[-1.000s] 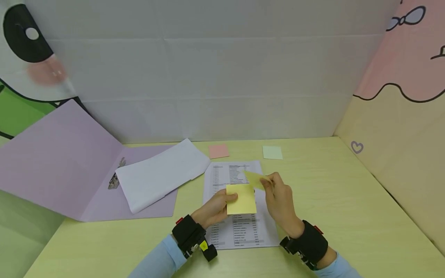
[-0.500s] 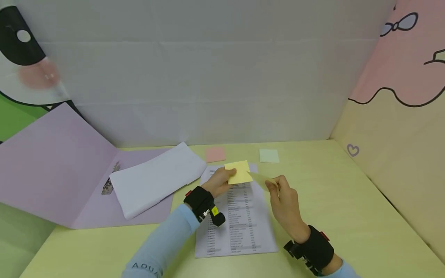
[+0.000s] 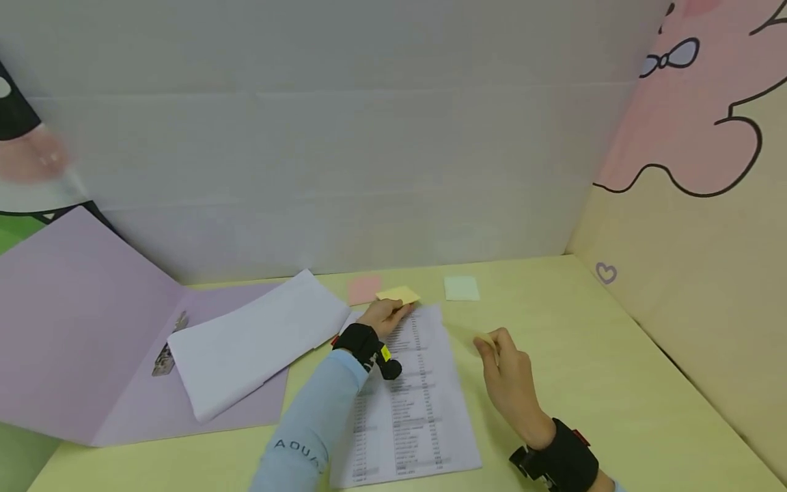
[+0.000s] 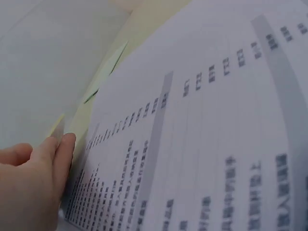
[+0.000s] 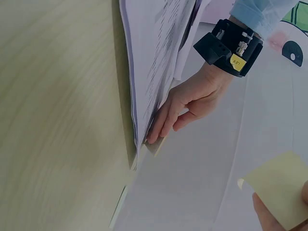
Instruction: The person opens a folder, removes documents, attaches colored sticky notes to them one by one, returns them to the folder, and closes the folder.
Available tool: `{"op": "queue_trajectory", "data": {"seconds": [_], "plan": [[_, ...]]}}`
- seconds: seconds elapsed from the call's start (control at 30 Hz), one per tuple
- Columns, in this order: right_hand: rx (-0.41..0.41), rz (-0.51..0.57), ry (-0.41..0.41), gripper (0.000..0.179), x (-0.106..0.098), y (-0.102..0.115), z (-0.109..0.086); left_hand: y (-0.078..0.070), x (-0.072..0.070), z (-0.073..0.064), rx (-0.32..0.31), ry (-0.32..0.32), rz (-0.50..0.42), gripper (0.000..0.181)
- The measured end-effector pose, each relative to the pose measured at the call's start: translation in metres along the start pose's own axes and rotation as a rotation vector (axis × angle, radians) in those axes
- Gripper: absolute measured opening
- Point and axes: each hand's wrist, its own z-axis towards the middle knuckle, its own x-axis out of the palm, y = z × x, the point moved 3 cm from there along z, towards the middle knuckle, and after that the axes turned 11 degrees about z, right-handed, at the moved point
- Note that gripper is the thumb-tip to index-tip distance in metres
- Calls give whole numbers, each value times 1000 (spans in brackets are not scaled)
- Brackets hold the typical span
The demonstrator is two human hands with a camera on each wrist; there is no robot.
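Your right hand (image 3: 512,381) pinches a square yellow paper note (image 5: 279,185).
Note off right edge of the white printed paper (image 3: 421,410); your left hand (image 3: 381,318) touches the square yellow paper pad (image 3: 397,294) near far edge of the bench (image 3: 621,389), beside the pink square paper (image 3: 363,290); cannot tell whether it pinches.

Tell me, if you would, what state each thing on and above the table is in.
Purple folder: open.
White paper: lying partly on the folder.
Printed sheets: flat on the table, print up.
Pink note: lying on the table.
Green note: lying on the table.
Yellow pad: touched by the left hand.
Yellow sheet: pinched in the right hand, one corner curled.
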Motion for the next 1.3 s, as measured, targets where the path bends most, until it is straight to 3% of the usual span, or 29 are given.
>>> {"op": "queue_trajectory", "data": {"seconds": [0.13, 0.17, 0.27, 0.4, 0.57, 0.83, 0.93, 1.1, 1.2, 1.3], "plan": [[-1, 13, 11, 11, 0, -2, -2, 0, -6, 8, 12, -74, 60, 55], [-5, 11, 12, 11, 0, -2, -2, -2, 4, -4, 8, -123, 66, 50], [-14, 8, 14, 12, 0, -3, -1, -8, 18, -22, 5, -99, 70, 46], [-17, 9, 17, 12, 0, -4, -1, -11, 24, -32, -29, -58, 34, 49], [-29, 5, 17, 14, 1, -7, -2, -13, 20, -25, -59, -72, 48, 48], [-75, 11, 13, 15, 1, -9, -1, -16, 19, -13, -25, -114, 82, 45], [-73, 9, 14, 16, 1, -11, 1, -17, 23, -13, -37, -96, 105, 45], [-76, 18, 37, 15, 7, -9, -1, -16, 31, -32, -54, -15, 283, 48], [-113, 7, 44, 11, 11, -7, -1, -14, 39, -51, -42, 35, 460, 47], [-216, -88, 47, 10, 15, -4, -2, -9, 47, -77, -13, 102, 689, 44]]}}
